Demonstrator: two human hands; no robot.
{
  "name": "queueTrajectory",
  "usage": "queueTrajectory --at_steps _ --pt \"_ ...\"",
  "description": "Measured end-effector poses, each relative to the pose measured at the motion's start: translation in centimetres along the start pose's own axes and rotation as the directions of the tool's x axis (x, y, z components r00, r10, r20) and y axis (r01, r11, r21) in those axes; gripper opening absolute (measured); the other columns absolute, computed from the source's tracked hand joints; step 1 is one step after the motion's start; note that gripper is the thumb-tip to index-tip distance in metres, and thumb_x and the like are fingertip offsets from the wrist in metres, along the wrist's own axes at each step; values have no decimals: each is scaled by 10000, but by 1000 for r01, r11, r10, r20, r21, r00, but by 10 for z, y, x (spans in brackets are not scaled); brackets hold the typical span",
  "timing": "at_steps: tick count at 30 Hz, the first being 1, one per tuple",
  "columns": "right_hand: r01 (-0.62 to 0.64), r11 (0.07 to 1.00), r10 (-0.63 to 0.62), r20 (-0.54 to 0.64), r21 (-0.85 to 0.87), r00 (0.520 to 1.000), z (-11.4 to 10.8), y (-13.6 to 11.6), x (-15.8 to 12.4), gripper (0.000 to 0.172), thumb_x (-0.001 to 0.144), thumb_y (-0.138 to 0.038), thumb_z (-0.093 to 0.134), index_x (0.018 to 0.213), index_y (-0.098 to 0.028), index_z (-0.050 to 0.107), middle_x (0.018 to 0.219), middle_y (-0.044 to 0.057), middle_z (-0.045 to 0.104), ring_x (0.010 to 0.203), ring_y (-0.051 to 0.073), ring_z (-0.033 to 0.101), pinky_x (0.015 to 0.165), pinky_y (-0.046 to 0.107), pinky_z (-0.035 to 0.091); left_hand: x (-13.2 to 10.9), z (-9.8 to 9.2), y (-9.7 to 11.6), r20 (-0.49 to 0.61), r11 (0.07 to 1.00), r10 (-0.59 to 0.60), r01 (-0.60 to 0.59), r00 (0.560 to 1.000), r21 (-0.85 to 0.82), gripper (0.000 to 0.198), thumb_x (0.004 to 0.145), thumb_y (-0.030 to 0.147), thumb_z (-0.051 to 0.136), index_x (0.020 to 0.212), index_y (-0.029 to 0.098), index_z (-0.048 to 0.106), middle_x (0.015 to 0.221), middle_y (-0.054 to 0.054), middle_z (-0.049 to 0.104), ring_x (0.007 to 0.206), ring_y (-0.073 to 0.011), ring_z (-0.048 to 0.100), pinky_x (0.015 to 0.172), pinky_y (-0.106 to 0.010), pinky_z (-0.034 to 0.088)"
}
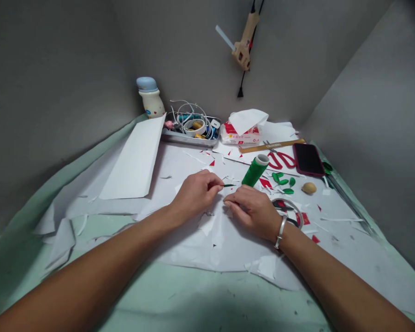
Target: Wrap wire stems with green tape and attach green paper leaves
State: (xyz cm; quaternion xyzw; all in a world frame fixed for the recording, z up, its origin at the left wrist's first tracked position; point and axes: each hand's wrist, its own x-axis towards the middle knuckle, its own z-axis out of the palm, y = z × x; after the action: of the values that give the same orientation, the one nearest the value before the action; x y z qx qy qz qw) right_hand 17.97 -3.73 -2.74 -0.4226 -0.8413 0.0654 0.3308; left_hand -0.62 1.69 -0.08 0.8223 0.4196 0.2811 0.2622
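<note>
My left hand (198, 191) pinches a thin dark green strip (228, 185) between thumb and forefinger, its free end pointing right. Close by, my right hand (251, 210) has its thumb and fingers pressed together low over the paper; anything in them is hidden. A green spool (254, 171) stands tilted just behind the right hand. Small green leaf shapes (283, 181) lie to its right. Beside my right wrist, which wears a bracelet (280, 233), are a ring-shaped roll (301, 214) and a dark-handled tool, partly covered.
Paper scraps litter the white sheet (207, 256). Behind are a folded white card (134, 161), metal tray (190, 138), tissue pack (240, 135), ruler (287, 145), red-handled scissors (280, 159), phone (308, 159) and bottle (151, 101). A tan lump (309, 188) lies right. A glue gun (242, 50) hangs above.
</note>
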Motion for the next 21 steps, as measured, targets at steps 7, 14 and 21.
queueTrajectory --at_steps 7,14,21 --pt "-182 975 200 -151 126 968 -5 14 1 163 919 -219 541 842 -203 683 768 29 684 734 163 592 707 292 451 -4 3 4 296 986 163 -163 941 -25 174 806 148 574 862 208 727 850 -40 685 783 -162 615 745 -297 468" --pt "-142 985 145 -32 102 989 1 14 0 149 898 -185 547 859 -204 690 788 26 691 755 162 598 721 292 459 3 -7 6 121 962 -73 102 990 -254 121 804 245 596 828 181 696 807 -14 712 766 -157 631 738 -289 491" --pt "36 999 -37 -23 -34 999 -2 2 -2 151 900 -197 537 866 -181 683 697 29 634 685 160 534 667 284 431 0 0 3 35 996 -51 54 998 -76 151 817 206 576 862 195 720 886 -33 731 795 -175 636 762 -317 483"
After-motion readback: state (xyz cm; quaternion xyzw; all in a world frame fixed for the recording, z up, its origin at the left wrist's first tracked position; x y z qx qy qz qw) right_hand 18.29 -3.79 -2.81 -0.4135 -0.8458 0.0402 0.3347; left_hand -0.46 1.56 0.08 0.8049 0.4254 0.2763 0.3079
